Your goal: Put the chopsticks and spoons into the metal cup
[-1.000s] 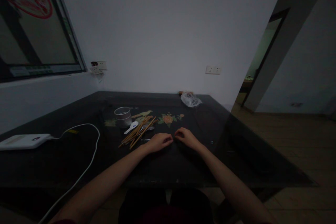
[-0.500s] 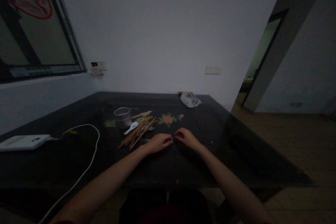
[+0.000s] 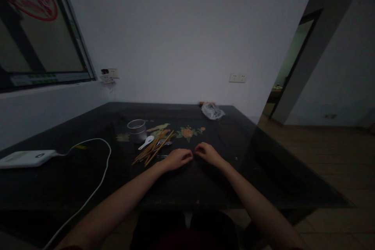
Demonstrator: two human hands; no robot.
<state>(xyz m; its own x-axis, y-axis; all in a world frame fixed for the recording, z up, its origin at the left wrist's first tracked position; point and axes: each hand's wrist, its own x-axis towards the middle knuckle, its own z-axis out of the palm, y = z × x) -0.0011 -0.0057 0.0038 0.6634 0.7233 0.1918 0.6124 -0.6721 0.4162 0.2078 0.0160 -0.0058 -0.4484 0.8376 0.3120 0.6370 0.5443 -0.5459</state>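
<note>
My left hand rests on the dark glass table with its fingers curled under, and nothing shows in it. My right hand lies just to its right, fingers curled too, the fingertips of both hands almost touching. A loose bundle of wooden chopsticks lies just left of my left hand. A white spoon and a metal spoon lie among them. Behind those stands a small round metal tin.
A white device with a white cable looping off it lies at the far left. A crumpled clear plastic bag sits at the table's far edge by the wall. A doorway opens at the right over a wooden floor.
</note>
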